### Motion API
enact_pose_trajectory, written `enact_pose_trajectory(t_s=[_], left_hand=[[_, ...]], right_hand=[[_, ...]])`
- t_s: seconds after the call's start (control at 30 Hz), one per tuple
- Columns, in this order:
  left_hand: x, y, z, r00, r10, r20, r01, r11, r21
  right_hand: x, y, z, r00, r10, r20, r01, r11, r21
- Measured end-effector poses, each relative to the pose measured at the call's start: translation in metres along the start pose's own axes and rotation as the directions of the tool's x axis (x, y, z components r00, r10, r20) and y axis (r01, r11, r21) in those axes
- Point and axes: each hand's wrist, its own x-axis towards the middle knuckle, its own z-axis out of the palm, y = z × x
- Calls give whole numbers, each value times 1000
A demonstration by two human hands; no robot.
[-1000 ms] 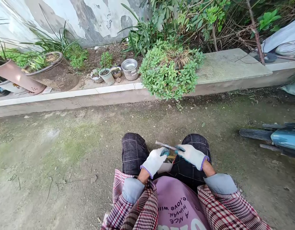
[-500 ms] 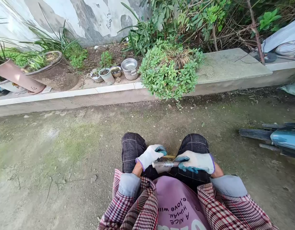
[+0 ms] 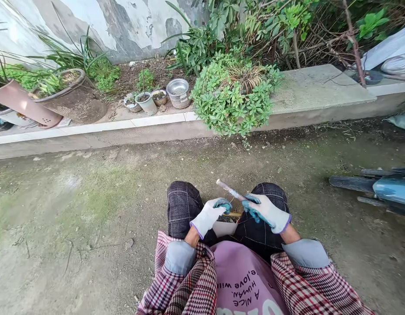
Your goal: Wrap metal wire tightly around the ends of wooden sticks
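Note:
My right hand [image 3: 267,211], in a white glove with blue palm coating, is closed around the lower end of a short stick [image 3: 223,185]. The stick slants up to the left, its pale cut end pointing away from me. Silvery wire [image 3: 234,193] is coiled round its middle. From the coil a thin strand runs down to my left hand [image 3: 209,215], gloved alike, with the fingers pinched together on it. Just below the hands, a yellowish rod [image 3: 233,214] shows between my knees, mostly hidden.
A low tiled ledge [image 3: 117,126] runs across in front, bearing a metal pot [image 3: 178,93], small planters [image 3: 146,103], a large tilted plant pot [image 3: 74,98] and a leafy bush [image 3: 231,100]. A blue vehicle part with a wheel [image 3: 350,183] stands at the right on bare ground.
The stick has swung from lying level between my hands to slanting upward, its free end now farther from me. My right hand has turned with it; my left hand has shifted slightly right.

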Motion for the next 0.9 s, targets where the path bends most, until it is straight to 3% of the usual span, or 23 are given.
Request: enact_pose_trajectory(t_s=[0.1,0.2,0.3,0.4,0.47,0.53,0.6,0.73,0.8,0.9], left_hand=[[-4,7,-2,998,52,27,-50,995,-92],[-3,7,-2,997,75,34,-71,993,-98],[2,6,-1,992,127,13,-128,989,73],[4,9,1,971,240,-22,-216,908,360],[3,11,2,957,287,-37,-241,863,444],[-1,11,3,968,247,-51,-210,902,377],[-3,7,5,989,147,-35,-136,969,207],[-1,-2,5,999,37,16,-36,998,-55],[3,-3,0,999,37,-13,-37,998,-42],[10,-2,-11,998,58,-20,-57,998,41]], right_hand=[[-5,-4,4,999,-17,34,8,965,264],[-5,-5,9,1000,-22,6,18,928,372],[-4,-4,12,999,6,-34,8,920,391],[-1,-1,11,993,44,-108,-4,937,349],[1,0,9,984,57,-170,-10,964,266],[2,-1,7,977,68,-201,-21,974,226],[1,-5,6,977,83,-194,-21,953,301],[-6,-15,5,999,18,-42,3,898,439],[-11,-18,3,991,-23,135,-32,919,392],[-15,-18,-5,921,-3,389,-96,968,234]])
